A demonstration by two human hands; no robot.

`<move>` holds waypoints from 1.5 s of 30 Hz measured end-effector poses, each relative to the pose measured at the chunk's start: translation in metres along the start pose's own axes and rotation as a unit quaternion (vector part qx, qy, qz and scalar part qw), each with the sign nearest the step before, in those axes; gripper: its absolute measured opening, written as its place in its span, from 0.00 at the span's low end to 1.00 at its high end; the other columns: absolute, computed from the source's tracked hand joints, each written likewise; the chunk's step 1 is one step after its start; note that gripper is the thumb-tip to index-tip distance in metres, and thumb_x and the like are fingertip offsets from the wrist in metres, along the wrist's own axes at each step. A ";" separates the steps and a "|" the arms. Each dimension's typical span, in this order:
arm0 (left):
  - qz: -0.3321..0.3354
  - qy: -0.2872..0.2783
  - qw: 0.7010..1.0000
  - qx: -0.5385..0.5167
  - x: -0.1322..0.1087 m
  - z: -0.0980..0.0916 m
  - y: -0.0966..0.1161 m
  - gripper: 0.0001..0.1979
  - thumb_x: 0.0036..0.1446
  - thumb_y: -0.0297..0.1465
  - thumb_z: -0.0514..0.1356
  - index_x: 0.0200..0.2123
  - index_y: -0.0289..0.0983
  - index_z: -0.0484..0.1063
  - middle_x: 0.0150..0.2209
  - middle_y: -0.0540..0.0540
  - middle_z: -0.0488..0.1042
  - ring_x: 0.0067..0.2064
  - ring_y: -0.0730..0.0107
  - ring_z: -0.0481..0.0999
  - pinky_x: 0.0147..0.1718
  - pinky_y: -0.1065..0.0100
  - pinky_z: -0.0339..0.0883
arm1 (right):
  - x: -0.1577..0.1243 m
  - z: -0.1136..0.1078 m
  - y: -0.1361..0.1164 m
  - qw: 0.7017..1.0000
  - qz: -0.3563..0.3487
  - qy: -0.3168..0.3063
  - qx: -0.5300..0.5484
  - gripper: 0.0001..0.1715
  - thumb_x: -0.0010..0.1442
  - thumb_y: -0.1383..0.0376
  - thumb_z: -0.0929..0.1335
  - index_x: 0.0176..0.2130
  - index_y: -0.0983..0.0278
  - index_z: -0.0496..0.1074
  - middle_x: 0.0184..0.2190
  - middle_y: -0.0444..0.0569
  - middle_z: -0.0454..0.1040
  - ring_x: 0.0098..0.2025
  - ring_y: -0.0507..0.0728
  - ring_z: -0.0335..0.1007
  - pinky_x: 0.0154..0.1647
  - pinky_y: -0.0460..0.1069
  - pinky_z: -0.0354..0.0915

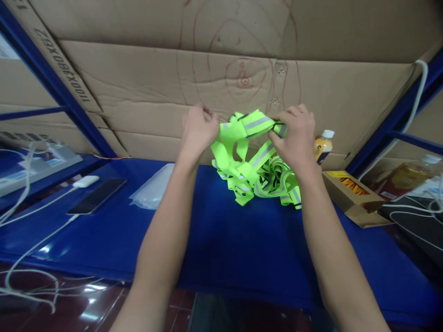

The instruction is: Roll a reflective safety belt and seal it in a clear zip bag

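Note:
Stretched between my two hands is a neon-yellow reflective strap (258, 123) with a silver stripe, raised above the blue shelf. My left hand (201, 129) pinches its left end, fingers closed. On the other side, my right hand (296, 131) grips the strap near a black edge or fitting that is too small to make out. Loops hang from the held part down to a tangled pile of the same reflective straps (266, 177) on the shelf. Whether the held strap is separate from the pile I cannot tell.
The blue shelf (242, 249) is backed by cardboard (138, 83) with red rings drawn on it. On the left lie a clear plastic bag (152, 189), a phone (98, 196) and a white charger (86, 180). A bottle (324, 145) and an open carton (353, 198) stand right.

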State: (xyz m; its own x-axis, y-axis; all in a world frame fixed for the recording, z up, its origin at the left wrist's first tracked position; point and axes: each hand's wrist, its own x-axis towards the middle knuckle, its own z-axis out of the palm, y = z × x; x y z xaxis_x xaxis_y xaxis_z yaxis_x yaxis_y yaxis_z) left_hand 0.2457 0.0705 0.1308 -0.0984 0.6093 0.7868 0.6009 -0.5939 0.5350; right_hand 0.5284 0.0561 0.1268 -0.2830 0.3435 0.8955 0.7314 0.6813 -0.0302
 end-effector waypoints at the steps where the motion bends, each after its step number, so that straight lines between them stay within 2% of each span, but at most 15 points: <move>1: 0.004 0.053 0.998 0.031 -0.001 -0.002 0.008 0.15 0.68 0.47 0.64 0.40 0.41 0.75 0.44 0.38 0.81 0.58 0.46 0.79 0.64 0.46 0.71 | -0.001 0.002 -0.004 1.000 0.000 0.007 -0.010 0.12 0.70 0.57 0.70 0.51 0.55 0.79 0.50 0.58 0.81 0.60 0.74 0.71 0.62 0.71 0.67; 3: 0.035 0.081 0.996 0.028 -0.005 -0.003 0.031 0.21 0.68 0.53 0.64 0.45 0.40 0.76 0.51 0.37 0.81 0.62 0.45 0.77 0.68 0.45 0.67 | -0.003 0.006 -0.018 1.000 -0.006 0.016 -0.024 0.13 0.70 0.61 0.68 0.52 0.54 0.78 0.52 0.57 0.80 0.60 0.73 0.71 0.63 0.71 0.65; 7: 0.072 -0.170 0.976 -0.118 -0.019 0.006 0.072 0.25 0.67 0.56 0.66 0.44 0.38 0.78 0.42 0.43 0.81 0.55 0.50 0.81 0.54 0.56 0.77 | -0.006 0.012 -0.047 0.995 -0.019 0.079 -0.061 0.16 0.71 0.65 0.65 0.53 0.55 0.78 0.54 0.56 0.78 0.59 0.71 0.72 0.64 0.68 0.64; 10: 0.046 -0.254 0.954 -0.154 -0.026 0.014 0.076 0.23 0.63 0.53 0.71 0.37 0.38 0.77 0.35 0.45 0.80 0.45 0.54 0.82 0.43 0.61 0.78 | -0.003 0.006 -0.056 0.993 0.008 0.093 -0.077 0.16 0.69 0.66 0.68 0.54 0.56 0.78 0.58 0.58 0.76 0.64 0.73 0.69 0.67 0.69 0.61; 14: 0.068 -0.252 0.953 -0.156 -0.025 0.013 0.067 0.18 0.61 0.48 0.72 0.37 0.38 0.78 0.36 0.46 0.81 0.44 0.54 0.82 0.44 0.61 0.79 | 0.005 -0.020 -0.045 0.997 -0.008 -0.034 0.069 0.29 0.62 0.63 0.76 0.61 0.59 0.73 0.61 0.58 0.77 0.64 0.72 0.72 0.67 0.67 0.68; 17: 0.106 -0.237 0.957 -0.132 -0.022 0.009 0.066 0.09 0.61 0.38 0.71 0.39 0.38 0.81 0.40 0.46 0.84 0.48 0.54 0.83 0.50 0.59 0.78 | 0.007 -0.041 -0.027 0.970 0.014 -0.101 0.219 0.38 0.63 0.53 0.79 0.67 0.55 0.70 0.60 0.54 0.79 0.62 0.68 0.77 0.63 0.63 0.74; 20: 0.120 -0.232 0.959 -0.111 -0.021 0.011 0.069 0.04 0.60 0.29 0.66 0.39 0.38 0.81 0.41 0.45 0.84 0.48 0.56 0.83 0.51 0.59 0.77 | 0.005 -0.053 -0.017 0.940 0.040 -0.179 0.287 0.35 0.60 0.46 0.80 0.61 0.56 0.76 0.52 0.52 0.84 0.52 0.65 0.82 0.52 0.58 0.78; 23: 0.118 -0.213 0.967 -0.078 -0.023 0.020 0.070 0.07 0.61 0.25 0.61 0.38 0.38 0.80 0.40 0.45 0.83 0.48 0.58 0.82 0.53 0.59 0.76 | 0.005 -0.055 -0.019 0.921 0.025 -0.260 0.290 0.24 0.61 0.47 0.79 0.49 0.58 0.83 0.42 0.49 0.86 0.44 0.63 0.83 0.45 0.55 0.76; 25: 0.118 -0.184 0.974 -0.051 -0.023 0.024 0.067 0.07 0.61 0.24 0.60 0.37 0.38 0.79 0.40 0.45 0.83 0.49 0.57 0.81 0.56 0.58 0.74 | 0.006 -0.050 -0.022 0.935 0.022 -0.239 0.262 0.17 0.63 0.49 0.78 0.42 0.59 0.85 0.37 0.47 0.86 0.40 0.62 0.83 0.44 0.55 0.74; 29: 0.108 -0.167 0.980 -0.021 -0.021 0.019 0.062 0.06 0.62 0.30 0.67 0.42 0.38 0.79 0.46 0.42 0.83 0.53 0.53 0.80 0.60 0.55 0.73 | 0.007 -0.034 -0.021 0.979 0.035 -0.115 0.166 0.15 0.66 0.51 0.75 0.34 0.58 0.82 0.34 0.51 0.85 0.41 0.66 0.81 0.51 0.61 0.73; 32: 0.091 -0.188 0.976 -0.069 -0.020 0.009 0.067 0.16 0.64 0.43 0.70 0.49 0.39 0.79 0.51 0.41 0.82 0.59 0.49 0.79 0.61 0.54 0.74 | 0.006 -0.022 -0.021 0.993 0.021 -0.048 0.109 0.14 0.69 0.50 0.72 0.37 0.55 0.82 0.39 0.54 0.85 0.50 0.71 0.79 0.59 0.67 0.71; 34: 0.068 -0.170 0.974 -0.129 -0.020 0.006 0.073 0.21 0.72 0.51 0.61 0.47 0.39 0.79 0.48 0.41 0.82 0.58 0.50 0.81 0.57 0.53 0.77 | 0.006 -0.015 -0.027 0.996 0.012 -0.021 0.089 0.12 0.71 0.51 0.71 0.43 0.52 0.82 0.48 0.53 0.86 0.59 0.73 0.75 0.65 0.71 0.68; 37: 0.025 -0.143 0.968 -0.206 -0.019 0.007 0.071 0.26 0.76 0.53 0.54 0.41 0.39 0.79 0.39 0.42 0.81 0.47 0.53 0.85 0.46 0.55 0.82 | 0.006 -0.011 -0.041 0.996 0.001 0.006 0.088 0.11 0.73 0.55 0.69 0.47 0.51 0.83 0.60 0.51 0.82 0.67 0.73 0.70 0.71 0.72 0.63; 40: 0.004 -0.156 0.957 -0.243 -0.017 0.008 0.059 0.22 0.69 0.53 0.65 0.41 0.38 0.80 0.36 0.43 0.81 0.40 0.56 0.85 0.37 0.59 0.83 | 0.009 -0.017 -0.050 0.988 -0.037 0.003 0.151 0.12 0.69 0.55 0.73 0.50 0.54 0.82 0.61 0.51 0.81 0.66 0.70 0.73 0.71 0.68 0.66; 45: 0.063 -0.179 0.949 -0.251 -0.015 0.005 0.051 0.25 0.57 0.54 0.75 0.44 0.39 0.81 0.41 0.43 0.84 0.45 0.53 0.86 0.41 0.59 0.84 | 0.013 -0.035 -0.042 0.981 -0.023 -0.011 0.194 0.20 0.67 0.51 0.75 0.56 0.53 0.78 0.58 0.52 0.83 0.62 0.70 0.76 0.69 0.66 0.70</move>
State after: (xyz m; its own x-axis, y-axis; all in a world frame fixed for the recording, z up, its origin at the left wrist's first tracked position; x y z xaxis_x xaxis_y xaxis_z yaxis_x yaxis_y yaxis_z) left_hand 0.2823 0.0340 0.1450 0.2784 0.6027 0.7478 0.1268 -0.7948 0.5934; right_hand 0.5154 0.0091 0.1555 -0.3264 0.3180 0.8901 0.4275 0.8896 -0.1610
